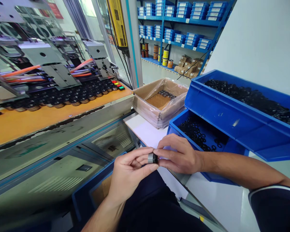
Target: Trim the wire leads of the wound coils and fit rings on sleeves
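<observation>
Above my lap, my left hand [128, 170] pinches a small grey metal ring-shaped core [150, 158] between thumb and fingers. On the core's right side sits a black plastic end piece [155, 158]. My right hand [181, 154] is closed around that black side, its fingertips pressed at the piece and meeting the left fingertips. The fingers partly cover both parts, so I cannot tell how far the black piece sits on the core. Just behind my right hand stands a blue bin [170, 129] with loose black rings.
A larger blue bin [232, 111] of black parts overhangs the lower one. A plastic-lined cardboard box [145, 108] holds small metal parts. On the left, an orange-topped bench [87, 111] carries rows of black-topped cores [74, 101] beneath a machine [42, 54]. Blue shelving [162, 32] stands behind.
</observation>
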Tool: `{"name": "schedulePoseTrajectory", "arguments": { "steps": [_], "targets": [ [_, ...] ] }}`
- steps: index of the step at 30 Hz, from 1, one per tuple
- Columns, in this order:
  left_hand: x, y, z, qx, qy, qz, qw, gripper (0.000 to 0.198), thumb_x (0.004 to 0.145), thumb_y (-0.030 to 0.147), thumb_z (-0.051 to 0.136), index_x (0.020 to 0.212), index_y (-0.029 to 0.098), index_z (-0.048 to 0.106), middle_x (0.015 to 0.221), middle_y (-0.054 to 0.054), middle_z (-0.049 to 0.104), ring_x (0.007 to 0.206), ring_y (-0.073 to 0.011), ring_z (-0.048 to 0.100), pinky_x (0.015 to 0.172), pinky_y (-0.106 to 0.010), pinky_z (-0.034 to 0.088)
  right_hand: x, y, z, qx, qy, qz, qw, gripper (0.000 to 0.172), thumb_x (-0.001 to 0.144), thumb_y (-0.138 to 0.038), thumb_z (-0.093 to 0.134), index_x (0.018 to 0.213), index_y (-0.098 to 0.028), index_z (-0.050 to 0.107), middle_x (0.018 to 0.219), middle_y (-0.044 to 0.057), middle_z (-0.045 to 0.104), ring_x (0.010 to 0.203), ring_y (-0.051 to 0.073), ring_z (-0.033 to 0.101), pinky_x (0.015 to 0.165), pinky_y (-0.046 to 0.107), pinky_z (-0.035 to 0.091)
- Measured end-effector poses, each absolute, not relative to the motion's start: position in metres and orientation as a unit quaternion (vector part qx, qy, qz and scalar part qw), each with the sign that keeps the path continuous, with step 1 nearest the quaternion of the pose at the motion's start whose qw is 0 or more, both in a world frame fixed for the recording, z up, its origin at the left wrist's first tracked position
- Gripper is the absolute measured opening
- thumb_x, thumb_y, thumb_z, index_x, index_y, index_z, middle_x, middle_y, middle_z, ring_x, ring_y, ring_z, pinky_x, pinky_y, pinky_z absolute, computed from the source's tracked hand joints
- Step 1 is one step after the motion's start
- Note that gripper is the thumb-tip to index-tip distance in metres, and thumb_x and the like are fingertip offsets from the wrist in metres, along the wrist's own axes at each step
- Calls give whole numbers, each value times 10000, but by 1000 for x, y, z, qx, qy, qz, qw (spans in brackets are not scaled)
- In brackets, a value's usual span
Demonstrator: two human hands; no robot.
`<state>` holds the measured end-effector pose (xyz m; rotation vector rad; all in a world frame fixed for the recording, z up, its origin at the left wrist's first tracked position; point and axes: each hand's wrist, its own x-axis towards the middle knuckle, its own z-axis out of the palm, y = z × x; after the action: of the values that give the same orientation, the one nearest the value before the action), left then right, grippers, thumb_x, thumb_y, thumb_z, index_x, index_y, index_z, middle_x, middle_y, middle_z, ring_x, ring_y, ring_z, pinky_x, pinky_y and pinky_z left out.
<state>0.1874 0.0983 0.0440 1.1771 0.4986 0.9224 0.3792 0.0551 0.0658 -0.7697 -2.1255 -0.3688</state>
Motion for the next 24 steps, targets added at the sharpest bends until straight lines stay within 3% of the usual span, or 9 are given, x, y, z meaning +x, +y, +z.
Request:
{"name": "schedulePoseTrajectory", "arguments": {
  "steps": [15, 21, 24],
  "targets": [
    [188, 97, 43, 520, 226, 415, 711, 359, 636, 43, 840, 939, 228, 788, 878, -29, 798, 766, -151, 758, 732, -195, 619, 378, 54, 66, -314, -846, -145, 406, 135, 942, -166, 597, 1071, -128, 607, 958, 98, 627, 865, 151, 613, 754, 303, 582],
    [190, 101, 46, 486, 258, 393, 737, 385, 503, 158, 928, 863, 186, 795, 785, -64, 790, 703, -199, 753, 704, -280, 639, 383, 50, 67, -304, -861, -170, 372, 182, 932, -178, 627, 1088, -84, 633, 914, 107, 635, 859, 187, 625, 732, 323, 581],
    [195, 85, 49, 475, 283, 389, 737, 437, 445, 333, 956, 811, 155, 795, 758, -95, 781, 688, -245, 751, 697, -347, 647, 385, 38, 65, -304, -867, -163, 359, 244, 944, -168, 593, 1177, -119, 644, 863, 100, 646, 789, 196, 646, 642, 317, 582]
  ]
}}
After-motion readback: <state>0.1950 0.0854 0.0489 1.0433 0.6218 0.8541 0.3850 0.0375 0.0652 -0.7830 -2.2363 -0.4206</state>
